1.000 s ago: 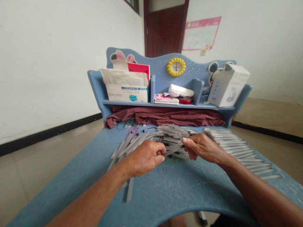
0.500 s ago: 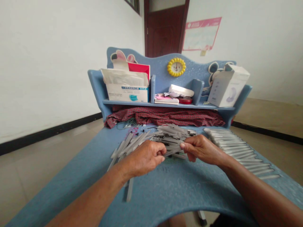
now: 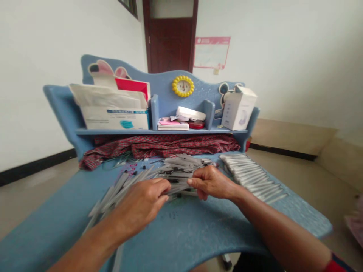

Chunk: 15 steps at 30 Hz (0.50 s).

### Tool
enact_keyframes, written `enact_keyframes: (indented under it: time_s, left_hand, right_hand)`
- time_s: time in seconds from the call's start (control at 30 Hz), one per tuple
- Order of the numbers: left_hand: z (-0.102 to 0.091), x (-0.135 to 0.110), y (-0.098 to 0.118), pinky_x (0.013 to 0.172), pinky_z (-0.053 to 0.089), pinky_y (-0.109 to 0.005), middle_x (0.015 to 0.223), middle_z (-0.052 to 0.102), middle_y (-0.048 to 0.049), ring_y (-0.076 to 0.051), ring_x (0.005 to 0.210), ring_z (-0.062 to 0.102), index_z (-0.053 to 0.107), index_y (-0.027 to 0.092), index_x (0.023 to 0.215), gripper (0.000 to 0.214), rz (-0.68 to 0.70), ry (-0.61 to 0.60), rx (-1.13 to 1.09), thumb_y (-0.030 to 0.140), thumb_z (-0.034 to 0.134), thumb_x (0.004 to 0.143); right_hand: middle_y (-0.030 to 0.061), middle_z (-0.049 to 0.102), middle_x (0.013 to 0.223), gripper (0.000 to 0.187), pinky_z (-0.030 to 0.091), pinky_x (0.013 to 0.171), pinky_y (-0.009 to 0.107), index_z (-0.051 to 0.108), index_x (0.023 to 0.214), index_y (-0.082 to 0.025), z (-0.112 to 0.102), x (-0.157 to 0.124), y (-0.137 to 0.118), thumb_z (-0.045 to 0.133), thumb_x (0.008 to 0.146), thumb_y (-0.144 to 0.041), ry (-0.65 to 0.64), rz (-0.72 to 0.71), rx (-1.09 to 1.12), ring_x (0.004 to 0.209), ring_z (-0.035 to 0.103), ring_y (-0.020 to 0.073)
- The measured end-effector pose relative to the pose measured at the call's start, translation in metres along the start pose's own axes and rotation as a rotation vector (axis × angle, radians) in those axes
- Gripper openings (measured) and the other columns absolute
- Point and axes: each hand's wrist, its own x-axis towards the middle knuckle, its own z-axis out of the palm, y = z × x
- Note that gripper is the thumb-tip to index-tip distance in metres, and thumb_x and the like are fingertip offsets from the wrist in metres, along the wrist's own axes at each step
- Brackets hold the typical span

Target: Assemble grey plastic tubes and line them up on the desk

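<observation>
My left hand and my right hand meet over the middle of a blue desk. Both are closed in a pinch on the two ends of one thin grey tube held level between them. Just behind the hands lies a loose heap of grey tubes. More grey tubes fan out to the left of my left hand. A neat row of grey tubes lies side by side to the right of my right hand.
A red checked cloth lies bunched under the desk's shelf. On the shelf stand a box of face masks, a stack of booklets and a white box. A yellow clock sits on the backboard.
The view has swung to the right, so the desk and hands now sit further left in the picture. Both hands keep their pinch on the tube and stay close together.
</observation>
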Motion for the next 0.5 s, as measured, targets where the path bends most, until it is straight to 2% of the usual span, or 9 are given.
enact_keyframes:
  time_s: [0.17,0.3,0.4,0.5]
  left_hand:
    - [-0.002,0.004,-0.001,0.063,0.037,-0.026,0.073,0.062,-0.0014,-0.017,0.069,0.056,0.059,0.019,0.075,0.012,-0.014,-0.011,-0.049,0.024,0.048,0.076]
    - [-0.008,0.004,0.002,0.058,0.036,-0.022,0.067,0.059,0.0019,-0.013,0.062,0.053,0.061,0.018,0.078,0.015,-0.164,0.03,-0.18,0.027,0.049,0.075]
    - [-0.009,0.004,0.001,0.054,0.035,-0.02,0.06,0.053,0.0042,-0.01,0.056,0.048,0.06,0.017,0.08,0.017,-0.244,0.065,-0.288,0.029,0.05,0.075]
    - [-0.006,0.003,0.004,0.049,0.032,-0.019,0.055,0.047,0.0057,-0.009,0.051,0.044,0.06,0.016,0.077,0.015,-0.238,0.036,-0.344,0.028,0.052,0.074]
  right_hand:
    - [-0.0029,0.053,0.042,0.045,0.038,0.039,0.019,0.047,0.058,-0.018,-0.002,0.003,0.002,0.05,0.08,-0.057,0.029,-0.003,0.071,0.036,0.05,0.0091]
    - [-0.0023,0.055,0.044,0.046,0.04,0.038,0.019,0.052,0.066,-0.017,-0.002,0.003,0.008,0.044,0.082,-0.059,0.104,0.008,0.111,0.037,0.052,0.0096]
    - [-0.003,0.055,0.044,0.039,0.039,0.039,0.018,0.055,0.071,-0.016,0.001,0.003,0.012,0.054,0.079,-0.053,0.096,-0.02,0.058,0.037,0.051,0.0088]
    - [-0.0039,0.056,0.046,0.033,0.04,0.04,0.019,0.059,0.085,-0.016,0.008,0.001,0.012,0.061,0.076,-0.047,0.049,-0.013,0.12,0.038,0.051,0.0095]
